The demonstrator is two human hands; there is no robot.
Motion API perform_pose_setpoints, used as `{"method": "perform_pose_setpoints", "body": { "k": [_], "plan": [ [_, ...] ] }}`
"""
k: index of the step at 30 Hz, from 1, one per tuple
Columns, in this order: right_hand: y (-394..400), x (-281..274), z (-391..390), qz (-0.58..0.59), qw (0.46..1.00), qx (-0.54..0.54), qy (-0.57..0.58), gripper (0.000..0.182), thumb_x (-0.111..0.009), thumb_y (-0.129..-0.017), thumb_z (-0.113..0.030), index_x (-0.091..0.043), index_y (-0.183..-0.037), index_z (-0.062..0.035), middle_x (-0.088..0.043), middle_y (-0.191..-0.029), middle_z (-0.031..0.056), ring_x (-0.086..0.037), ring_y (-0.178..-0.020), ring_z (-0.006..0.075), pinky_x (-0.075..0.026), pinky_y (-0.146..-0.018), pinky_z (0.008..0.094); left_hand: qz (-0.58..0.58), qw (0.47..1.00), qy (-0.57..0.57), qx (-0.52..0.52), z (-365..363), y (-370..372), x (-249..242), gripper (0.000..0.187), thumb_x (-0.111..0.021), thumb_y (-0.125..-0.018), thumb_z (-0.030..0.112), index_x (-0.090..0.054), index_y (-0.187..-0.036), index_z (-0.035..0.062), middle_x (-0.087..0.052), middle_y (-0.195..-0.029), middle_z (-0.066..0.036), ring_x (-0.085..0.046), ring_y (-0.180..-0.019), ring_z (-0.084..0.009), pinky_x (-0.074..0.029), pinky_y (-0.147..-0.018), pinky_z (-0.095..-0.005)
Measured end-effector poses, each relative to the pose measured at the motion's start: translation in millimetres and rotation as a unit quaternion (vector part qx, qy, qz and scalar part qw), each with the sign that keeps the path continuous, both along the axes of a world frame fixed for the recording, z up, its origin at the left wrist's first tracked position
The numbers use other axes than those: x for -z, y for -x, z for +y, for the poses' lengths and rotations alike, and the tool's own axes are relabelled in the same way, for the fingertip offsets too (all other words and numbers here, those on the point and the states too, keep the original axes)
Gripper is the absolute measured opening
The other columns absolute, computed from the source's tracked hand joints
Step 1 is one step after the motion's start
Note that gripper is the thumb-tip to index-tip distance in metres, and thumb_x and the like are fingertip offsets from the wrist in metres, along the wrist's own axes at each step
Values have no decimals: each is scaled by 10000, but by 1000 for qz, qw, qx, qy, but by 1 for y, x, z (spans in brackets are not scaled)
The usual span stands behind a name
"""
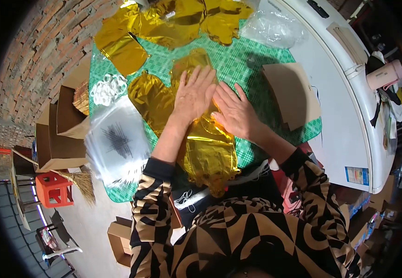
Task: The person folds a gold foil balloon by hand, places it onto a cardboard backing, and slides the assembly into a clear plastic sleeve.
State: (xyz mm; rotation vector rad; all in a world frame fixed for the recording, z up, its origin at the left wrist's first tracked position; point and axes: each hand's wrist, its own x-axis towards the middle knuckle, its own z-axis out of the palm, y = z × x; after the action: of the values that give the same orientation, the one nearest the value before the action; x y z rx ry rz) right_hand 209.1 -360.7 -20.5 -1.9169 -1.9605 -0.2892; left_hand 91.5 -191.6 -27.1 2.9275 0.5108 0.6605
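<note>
A flat gold foil balloon lies on the green checked tablecloth, its lower end reaching the table's near edge. My left hand rests palm down on the upper part of this foil, fingers stretched out. Just to its right, my right hand also lies flat with fingers spread, partly on the foil. Another piece of gold foil sticks out to the left beneath my left forearm. Both palms hide part of the foil. To the left are a stack of clear plastic bags and white ribbon loops.
More gold foil balloons lie at the far side, beside a clear plastic bag. A cardboard sheet is at the right, near a white appliance. Cardboard boxes and a red stool stand left.
</note>
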Motion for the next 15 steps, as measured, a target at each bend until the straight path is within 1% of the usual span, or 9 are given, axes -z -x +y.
{"method": "perform_pose_setpoints", "body": {
  "k": [2, 3, 6, 9, 12, 13, 15],
  "plan": [
    [1, -2, -1, 8, 1000, -2, 9, 668, -671, -977, -375, -527, -1477, 43, -483, -1579, 215, -379, -1522, 331, -195, -1258, 566, 29, 1000, 0, -10, 0, 0, -2, 542, -339, -1133, 397, -408, -1623, 174, -394, -1680, -52, -297, -1577, -283, -176, -1292, -534],
    [2, -4, -3, 3, 1000, -7, 15, 707, -659, -983, -388, -487, -1505, 56, -453, -1599, 224, -359, -1532, 332, -175, -1261, 573, 34, 999, 9, -10, 1, 0, -3, 541, -336, -1132, 389, -397, -1627, 180, -379, -1687, -47, -285, -1582, -282, -171, -1295, -537],
    [8, -17, -22, -11, 999, -30, 25, 724, -656, -977, -393, -479, -1507, 67, -445, -1604, 226, -348, -1536, 345, -176, -1256, 582, 45, 999, 7, -16, -1, 0, -4, 545, -354, -1124, 379, -384, -1633, 185, -366, -1694, -41, -275, -1586, -281, -169, -1296, -537],
    [19, -23, -46, -9, 997, -53, 57, 743, -672, -956, -388, -477, -1507, 70, -445, -1601, 231, -340, -1538, 354, -176, -1250, 592, 48, 999, 0, -19, -2, 0, -5, 552, -373, -1115, 367, -372, -1637, 188, -365, -1695, -40, -273, -1587, -285, -169, -1296, -538],
    [29, -30, -70, 35, 991, -67, 109, 746, -687, -934, -399, -508, -1484, 73, -451, -1595, 238, -338, -1540, 356, -181, -1247, 600, 52, 998, -3, -22, -2, -1, -4, 556, -384, -1110, 362, -367, -1638, 189, -362, -1697, -42, -278, -1585, -287, -171, -1295, -542],
    [31, -29, -78, 44, 990, -76, 110, 765, -702, -915, -422, -525, -1471, 73, -444, -1603, 231, -338, -1541, 346, -181, -1250, 605, 52, 998, -4, -23, -2, -1, -3, 555, -382, -1111, 362, -368, -1638, 189, -363, -1696, -42, -278, -1585, -286, -171, -1295, -544],
    [37, -31, -96, 60, 986, -88, 132, 760, -699, -916, -434, -535, -1463, 68, -435, -1611, 225, -328, -1549, 337, -166, -1257, 607, 51, 998, -7, -25, -2, -1, -2, 553, -378, -1112, 364, -369, -1637, 188, -366, -1695, -43, -279, -1584, -285, -170, -1295, -546]
  ]
}}
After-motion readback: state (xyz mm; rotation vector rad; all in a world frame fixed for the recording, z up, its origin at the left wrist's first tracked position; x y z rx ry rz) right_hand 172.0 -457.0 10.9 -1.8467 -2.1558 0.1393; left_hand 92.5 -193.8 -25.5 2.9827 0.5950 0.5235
